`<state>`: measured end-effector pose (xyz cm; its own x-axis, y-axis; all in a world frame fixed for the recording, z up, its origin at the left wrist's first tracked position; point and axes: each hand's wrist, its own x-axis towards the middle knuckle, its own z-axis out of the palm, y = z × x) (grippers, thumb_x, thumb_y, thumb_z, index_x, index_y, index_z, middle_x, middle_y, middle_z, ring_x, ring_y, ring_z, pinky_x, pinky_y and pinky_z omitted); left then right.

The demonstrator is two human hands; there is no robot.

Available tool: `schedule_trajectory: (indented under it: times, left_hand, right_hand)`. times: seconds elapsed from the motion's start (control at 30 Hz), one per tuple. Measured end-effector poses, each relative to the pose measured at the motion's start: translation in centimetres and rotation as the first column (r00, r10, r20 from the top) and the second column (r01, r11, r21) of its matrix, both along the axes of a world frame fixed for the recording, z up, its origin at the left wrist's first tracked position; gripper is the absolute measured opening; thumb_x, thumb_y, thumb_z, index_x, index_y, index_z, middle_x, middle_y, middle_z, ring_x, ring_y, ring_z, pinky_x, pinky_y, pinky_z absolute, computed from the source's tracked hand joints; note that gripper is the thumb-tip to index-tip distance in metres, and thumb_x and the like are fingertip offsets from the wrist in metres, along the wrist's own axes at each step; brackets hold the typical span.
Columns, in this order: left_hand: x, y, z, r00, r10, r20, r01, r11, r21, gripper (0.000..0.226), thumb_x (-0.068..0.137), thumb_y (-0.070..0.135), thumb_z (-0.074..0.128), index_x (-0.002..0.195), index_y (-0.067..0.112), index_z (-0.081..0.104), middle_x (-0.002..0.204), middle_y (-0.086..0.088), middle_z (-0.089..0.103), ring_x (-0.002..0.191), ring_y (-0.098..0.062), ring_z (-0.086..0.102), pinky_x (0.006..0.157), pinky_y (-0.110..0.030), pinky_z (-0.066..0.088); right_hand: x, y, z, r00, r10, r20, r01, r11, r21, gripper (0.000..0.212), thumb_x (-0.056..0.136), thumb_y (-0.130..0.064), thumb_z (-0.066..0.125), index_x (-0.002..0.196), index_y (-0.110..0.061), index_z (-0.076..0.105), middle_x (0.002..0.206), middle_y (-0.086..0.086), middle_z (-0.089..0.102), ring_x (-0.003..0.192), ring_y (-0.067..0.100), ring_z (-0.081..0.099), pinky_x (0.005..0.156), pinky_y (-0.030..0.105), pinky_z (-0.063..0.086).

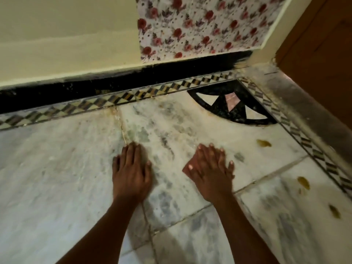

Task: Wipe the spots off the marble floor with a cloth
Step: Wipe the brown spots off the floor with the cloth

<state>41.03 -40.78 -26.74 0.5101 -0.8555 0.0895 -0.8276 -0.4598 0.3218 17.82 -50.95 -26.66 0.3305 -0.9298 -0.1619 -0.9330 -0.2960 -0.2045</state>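
The white, grey-veined marble floor (57, 168) fills the view. Three yellow-brown spots lie on it at the right: one (263, 143) near the patterned border, one (303, 182) lower down, and one (334, 211) nearest me. My right hand (209, 172) is spread flat and presses on a small brownish cloth (185, 169); only a corner of the cloth shows at the hand's left side. The nearest spot lies well to the right of this hand. My left hand (131, 172) rests palm-down on the bare marble, holding nothing.
A chequered inlay border (114, 100) runs along the black skirting (95, 88) and down the right side. A black fan-shaped inlay (234, 103) fills the corner. A cream wall with floral paper (200, 25) stands behind, and a brown wooden door (323, 54) at the right.
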Motion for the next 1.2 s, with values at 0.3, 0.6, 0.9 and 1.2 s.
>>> schedule_trajectory:
  times: [0.3, 0.6, 0.9, 1.2]
  left_hand:
    - [0.0, -0.1, 0.1, 1.0, 0.011, 0.027, -0.013, 0.999, 0.051, 0.068, 0.105, 0.046, 0.035, 0.162, 0.008, 0.042, 0.172, -0.012, 0.037, 0.159, -0.033, 0.034, 0.126, -0.056, 0.026]
    - [0.0, -0.4, -0.2, 0.997, 0.02, 0.073, -0.026, 0.996, 0.088, 0.07, 0.104, 0.043, 0.035, 0.163, 0.007, 0.039, 0.174, -0.013, 0.032, 0.161, -0.032, 0.032, 0.125, -0.056, 0.027]
    - [0.1, -0.3, -0.3, 0.996, 0.024, 0.09, -0.028, 0.998, 0.051, 0.07, 0.101, 0.043, 0.04, 0.163, 0.009, 0.04, 0.172, -0.013, 0.036, 0.158, -0.033, 0.037, 0.123, -0.058, 0.032]
    - [0.0, -0.5, -1.1, 0.996, 0.019, 0.087, -0.021, 0.999, 0.025, 0.07, 0.102, 0.043, 0.04, 0.164, 0.011, 0.039, 0.173, -0.011, 0.035, 0.159, -0.031, 0.036, 0.123, -0.057, 0.031]
  right_hand:
    - [8.2, -6.9, 0.6, 0.994, -0.105, 0.017, 0.101, 0.981, 0.166, 0.075, 0.107, -0.068, 0.018, 0.17, -0.039, -0.011, 0.168, -0.011, -0.043, 0.157, 0.032, -0.04, 0.126, 0.065, -0.019]
    - [6.7, -7.1, 1.3, 0.946, -0.319, -0.052, 0.323, 0.925, 0.201, 0.074, 0.104, -0.073, 0.017, 0.168, -0.048, -0.01, 0.175, -0.004, -0.033, 0.158, 0.034, -0.037, 0.125, 0.066, -0.02]
    - [11.5, -9.6, 0.5, 0.985, 0.158, 0.062, -0.164, 0.981, 0.099, 0.078, 0.104, -0.073, 0.02, 0.17, -0.04, -0.004, 0.178, -0.012, -0.022, 0.163, 0.03, -0.029, 0.13, 0.064, -0.01]
    - [15.3, -15.2, 0.5, 0.88, -0.472, 0.043, 0.463, 0.876, 0.133, 0.078, 0.107, -0.067, 0.016, 0.172, -0.03, -0.006, 0.178, 0.002, -0.025, 0.161, 0.042, -0.029, 0.127, 0.069, -0.01]
